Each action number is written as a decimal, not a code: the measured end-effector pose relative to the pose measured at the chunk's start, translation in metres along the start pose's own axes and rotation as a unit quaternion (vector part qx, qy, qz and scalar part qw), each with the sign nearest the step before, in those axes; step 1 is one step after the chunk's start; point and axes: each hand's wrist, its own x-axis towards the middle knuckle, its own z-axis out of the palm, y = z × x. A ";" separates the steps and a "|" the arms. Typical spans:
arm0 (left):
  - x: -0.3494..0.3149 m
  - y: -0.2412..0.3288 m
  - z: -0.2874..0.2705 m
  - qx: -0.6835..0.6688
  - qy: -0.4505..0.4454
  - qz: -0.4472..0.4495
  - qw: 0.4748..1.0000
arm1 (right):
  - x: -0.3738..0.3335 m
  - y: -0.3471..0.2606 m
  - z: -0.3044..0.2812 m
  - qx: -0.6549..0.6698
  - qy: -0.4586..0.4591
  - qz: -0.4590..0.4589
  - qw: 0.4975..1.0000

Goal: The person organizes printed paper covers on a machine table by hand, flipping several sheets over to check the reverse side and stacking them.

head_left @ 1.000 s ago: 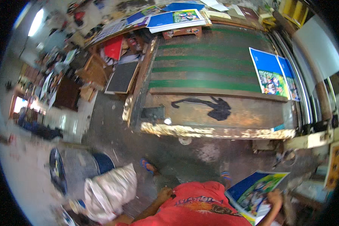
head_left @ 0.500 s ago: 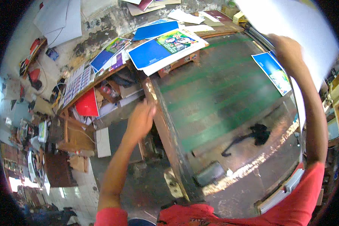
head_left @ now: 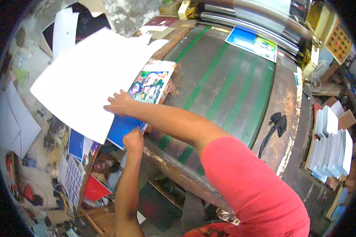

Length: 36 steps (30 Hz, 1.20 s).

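Observation:
A large white sheet (head_left: 83,79) lies tilted over the stack on the left, covering much of it. My right hand (head_left: 120,103) reaches across and grips the sheet's right edge, fingers spread over its face; the thumb is hidden. Under it shows a printed sheet (head_left: 149,81) with a colourful picture and a blue part. My left hand (head_left: 133,140) is closed at the near edge of that blue part, seemingly pinching it. On the far end of the dark feed table with green belts (head_left: 213,93), another blue printed sheet (head_left: 254,43) lies against the rollers.
Metal rollers (head_left: 249,25) span the far end of the machine. A control panel with buttons (head_left: 338,39) stands at the right. A black cloth strip (head_left: 277,124) rests on the near ledge. Stacked paper (head_left: 330,146) stands on the right; a red sheet (head_left: 95,189) sits on a shelf at lower left.
My right hand has swung from the far right to the left with the white sheet. My left hand has come to the printed stack. The view has turned, and the blue print now meets the rollers.

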 end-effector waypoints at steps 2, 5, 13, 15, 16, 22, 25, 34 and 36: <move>0.004 -0.023 -0.028 -0.072 -0.002 0.010 0.997 | -0.014 0.011 -0.020 0.126 0.043 0.080 0.988; 0.008 -0.042 -0.046 -0.145 -0.010 -0.005 0.989 | -0.089 0.025 -0.020 0.290 0.196 0.200 0.915; 0.033 0.035 -0.079 -0.272 -0.021 0.227 0.935 | -0.220 0.030 -0.100 0.675 -0.017 0.567 0.473; 0.056 0.058 -0.090 -0.255 0.013 0.321 0.912 | -0.232 0.042 -0.075 0.652 -0.041 0.593 0.471; 0.069 0.063 -0.099 -0.245 0.036 0.369 0.896 | -0.238 0.044 -0.059 0.628 0.077 0.638 0.439; 0.044 -0.058 -0.116 -0.249 -0.111 0.290 0.917 | -0.293 0.176 0.004 0.675 0.347 0.613 0.217; 0.022 -0.112 -0.051 -0.164 -0.165 0.387 0.892 | -0.329 0.284 0.038 0.679 0.395 0.583 0.205; 0.089 -0.039 -0.075 -0.271 -0.141 0.291 0.907 | -0.371 0.534 0.039 0.604 0.535 0.559 0.191; 0.105 -0.020 -0.076 -0.279 -0.138 0.278 0.909 | -0.376 0.563 0.028 0.593 0.549 0.553 0.204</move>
